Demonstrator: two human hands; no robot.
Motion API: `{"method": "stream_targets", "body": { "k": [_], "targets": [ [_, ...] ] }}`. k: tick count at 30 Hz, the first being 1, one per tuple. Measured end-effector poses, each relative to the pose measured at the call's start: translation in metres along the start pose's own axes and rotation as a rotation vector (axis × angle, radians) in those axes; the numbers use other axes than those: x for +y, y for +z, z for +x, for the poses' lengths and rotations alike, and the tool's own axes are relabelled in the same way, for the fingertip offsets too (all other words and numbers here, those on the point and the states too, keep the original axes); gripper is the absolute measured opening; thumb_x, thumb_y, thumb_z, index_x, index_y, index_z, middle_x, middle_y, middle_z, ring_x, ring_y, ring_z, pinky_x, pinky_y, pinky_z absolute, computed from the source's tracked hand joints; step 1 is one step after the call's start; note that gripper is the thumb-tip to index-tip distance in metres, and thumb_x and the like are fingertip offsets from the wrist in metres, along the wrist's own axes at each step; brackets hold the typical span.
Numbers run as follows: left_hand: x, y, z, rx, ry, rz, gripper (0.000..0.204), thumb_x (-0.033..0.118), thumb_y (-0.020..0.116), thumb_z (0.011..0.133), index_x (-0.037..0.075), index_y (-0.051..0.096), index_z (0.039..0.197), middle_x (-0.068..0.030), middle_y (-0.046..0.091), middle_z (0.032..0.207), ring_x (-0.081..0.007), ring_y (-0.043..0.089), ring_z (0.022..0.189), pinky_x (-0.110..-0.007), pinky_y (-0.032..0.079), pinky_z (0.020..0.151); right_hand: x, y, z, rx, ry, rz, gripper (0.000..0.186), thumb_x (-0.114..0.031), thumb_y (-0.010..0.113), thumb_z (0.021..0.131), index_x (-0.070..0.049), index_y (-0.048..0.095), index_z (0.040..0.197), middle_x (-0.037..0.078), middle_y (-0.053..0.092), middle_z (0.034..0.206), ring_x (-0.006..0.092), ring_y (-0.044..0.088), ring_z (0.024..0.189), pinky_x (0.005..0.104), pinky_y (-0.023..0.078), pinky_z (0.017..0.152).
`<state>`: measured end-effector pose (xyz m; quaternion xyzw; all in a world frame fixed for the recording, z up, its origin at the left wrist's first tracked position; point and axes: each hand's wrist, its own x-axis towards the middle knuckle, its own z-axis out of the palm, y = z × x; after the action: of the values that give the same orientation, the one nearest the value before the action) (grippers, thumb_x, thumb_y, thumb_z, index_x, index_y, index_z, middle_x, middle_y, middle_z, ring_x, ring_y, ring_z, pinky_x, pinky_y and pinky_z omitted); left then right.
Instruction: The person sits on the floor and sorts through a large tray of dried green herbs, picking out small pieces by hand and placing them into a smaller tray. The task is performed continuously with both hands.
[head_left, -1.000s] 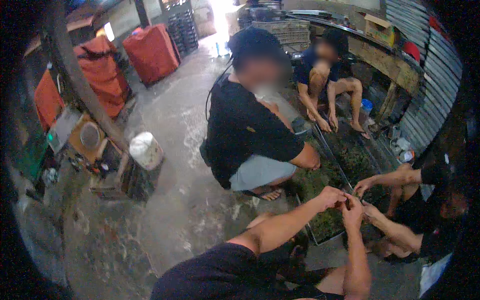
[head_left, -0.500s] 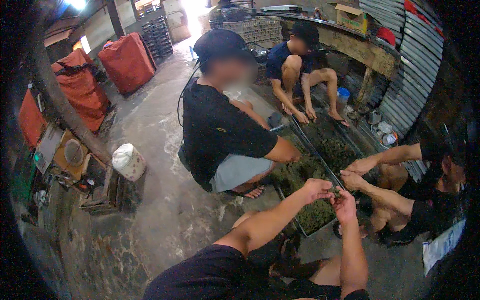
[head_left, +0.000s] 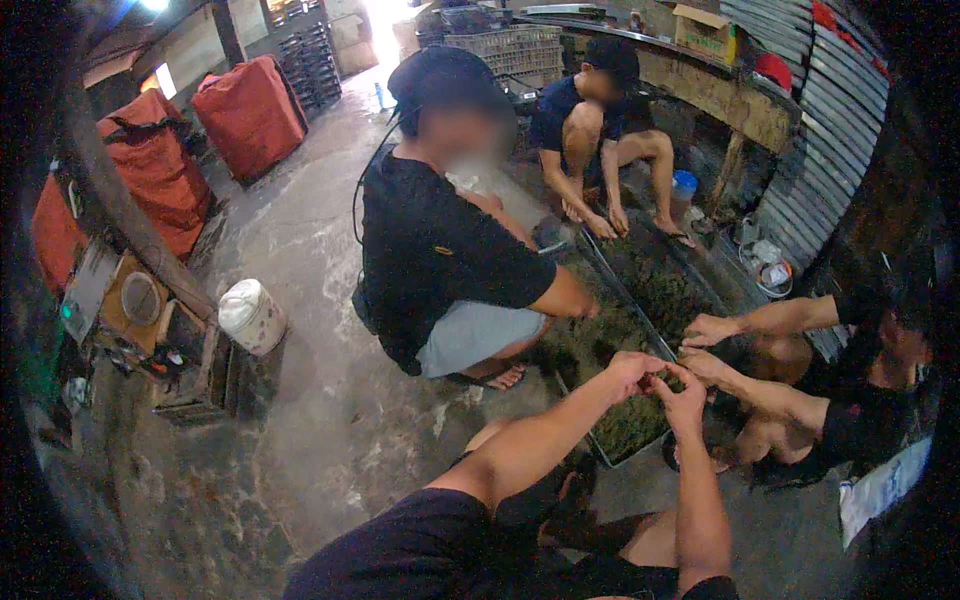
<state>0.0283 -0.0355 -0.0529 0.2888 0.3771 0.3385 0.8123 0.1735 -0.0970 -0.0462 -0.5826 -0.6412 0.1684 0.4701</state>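
Our left hand (head_left: pixel 632 371) and right hand (head_left: pixel 685 392) meet just above the near end of a long shallow tray (head_left: pixel 612 452) filled with dark green plant matter (head_left: pixel 640 420). Both have their fingers curled in toward one another, the fingertips pinched together over something too small for us to make out, so we cannot tell what, if anything, they grip. The tray lies on the wet concrete floor (head_left: pixel 330 400) and runs away from us toward one o'clock.

At two o'clock from our hands, two hands of another person (head_left: pixel 712 330) reach over the tray's edge from the right; that person sits low in dark clothes. At eleven o'clock a person in a black shirt and grey shorts (head_left: pixel 440 260) squats beside the tray, one arm down toward it. At twelve o'clock, well apart, a third person (head_left: pixel 600 130) crouches at the tray's far end, hands down in the greenery.

At nine o'clock, well apart from us, a white bucket (head_left: pixel 250 315) stands by a dark crate (head_left: pixel 215 375).
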Motion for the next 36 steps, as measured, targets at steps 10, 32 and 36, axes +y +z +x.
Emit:
{"method": "stream_targets", "body": {
  "k": [10, 32, 36],
  "targets": [
    [0.012, -0.006, -0.002, 0.0, 0.012, 0.012, 0.014, 0.012, 0.061, 0.086, 0.002, 0.064, 0.095, -0.0079, 0.063, 0.088, -0.0184, 0.059, 0.074, -0.032, 0.051, 0.065, -0.022, 0.007, 0.014, 0.075, 0.053, -0.084, 0.021, -0.018, 0.068, 0.075, -0.001, 0.068, 0.086, 0.011, 0.066, 0.08, 0.0273, 0.063, 0.075, 0.0367, 0.048, 0.073],
    [0.01, -0.004, -0.001, 0.015, -0.132, -0.128, 0.019, 0.013, 0.057, 0.087, 0.0, 0.056, 0.101, -0.0136, 0.059, 0.085, -0.0228, 0.059, 0.072, -0.034, 0.052, 0.062, 0.0, -0.037, 0.009, 0.151, 0.96, 0.882, 0.044, -0.051, 0.058, 0.087, -0.016, 0.046, 0.063, -0.003, 0.042, 0.052, 0.0082, 0.038, 0.04, 0.0233, 0.026, 0.035],
    [0.008, -0.004, 0.003, -0.025, -0.098, -0.049, 0.019, 0.015, 0.058, 0.089, 0.001, 0.056, 0.101, -0.0125, 0.061, 0.086, -0.0223, 0.061, 0.074, -0.033, 0.052, 0.062, -0.002, -0.026, 0.007, 0.163, 0.782, 0.871, 0.029, -0.042, 0.057, 0.089, -0.014, 0.057, 0.08, 0.001, 0.053, 0.065, 0.0094, 0.047, 0.052, 0.0219, 0.034, 0.042]
  ]
}}
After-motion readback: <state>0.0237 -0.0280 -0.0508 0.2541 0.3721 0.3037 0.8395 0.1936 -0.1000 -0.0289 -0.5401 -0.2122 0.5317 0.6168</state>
